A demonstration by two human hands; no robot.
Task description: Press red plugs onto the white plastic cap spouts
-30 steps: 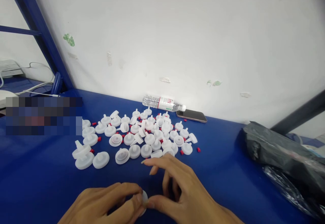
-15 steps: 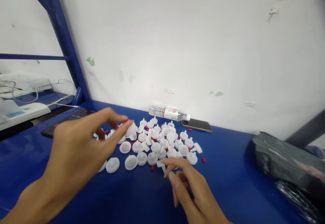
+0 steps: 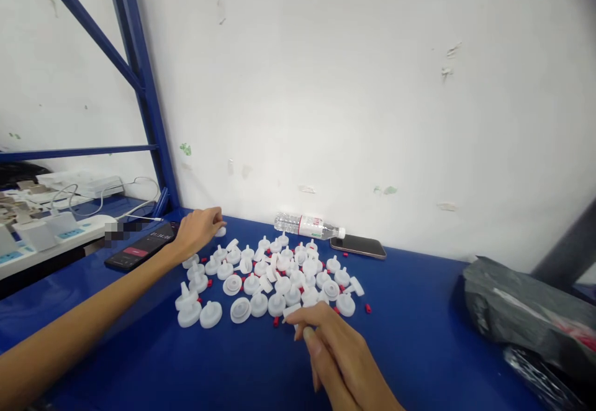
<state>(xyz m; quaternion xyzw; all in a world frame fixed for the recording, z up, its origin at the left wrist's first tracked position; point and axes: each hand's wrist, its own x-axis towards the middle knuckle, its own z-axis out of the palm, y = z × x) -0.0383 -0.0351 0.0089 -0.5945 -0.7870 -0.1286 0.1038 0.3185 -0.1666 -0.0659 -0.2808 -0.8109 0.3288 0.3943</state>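
Far out at the back left, my left hand (image 3: 201, 228) is closed, its fingertips pinching a white nozzle cap (image 3: 220, 231) at the blue tabletop near the wall. My fingers cover the top of that cap. At the front of the pile, my right hand (image 3: 333, 343) hovers with loosely curled fingers, thumb and index apart, and I see nothing held in it. Just by its index fingertip is a white flat-handled piece (image 3: 292, 313), partly hidden by the hand. Many white nozzle caps (image 3: 258, 304) lie spread between the hands, with small red tips (image 3: 275, 321) among them.
A clear plastic bottle (image 3: 307, 226) lies along the wall, with a dark phone (image 3: 357, 246) beside it. Another phone (image 3: 139, 246) and a white power strip (image 3: 74, 232) are at left. A grey plastic bag (image 3: 521, 305) lies on the right. A blue frame post (image 3: 149, 88) rises at left.
My left hand has moved away from me to the back left, bringing the cap down from above the pile to the table. My right hand has barely moved; the view has shifted left.
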